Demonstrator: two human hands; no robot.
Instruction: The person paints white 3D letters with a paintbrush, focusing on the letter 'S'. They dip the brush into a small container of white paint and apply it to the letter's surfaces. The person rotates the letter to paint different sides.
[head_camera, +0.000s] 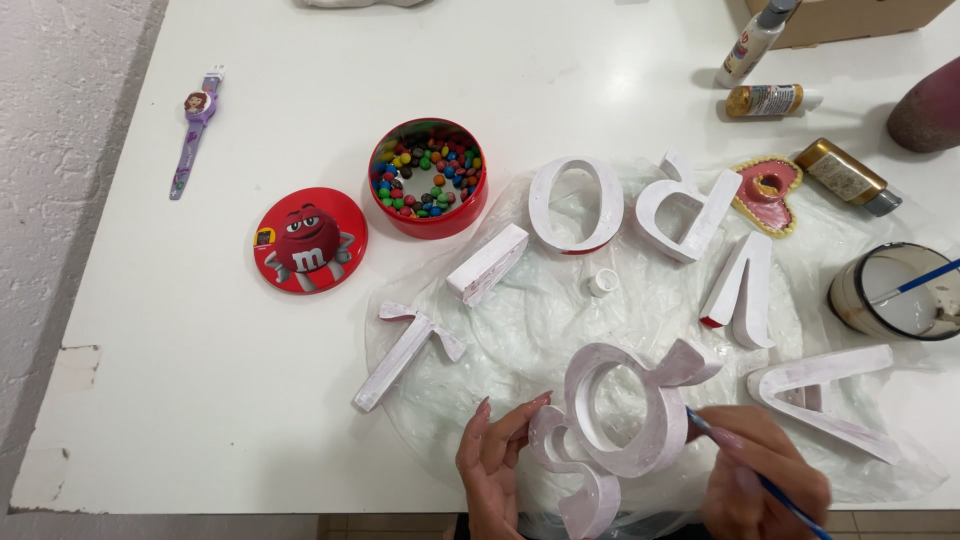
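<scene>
My left hand (492, 465) pinched white ampersand shape (620, 425) by its bottom curl, tipped up so paint side faced me. My right hand (760, 485) curled tight round thin blue paintbrush (765, 485), tip touching ampersand's right side. Plastic sheet (540, 320) lay under it to catch drips. Cup of white paint (905, 292) sat above right hand, easy to dip. Other white letters (575, 205) waited above both hands.
</scene>
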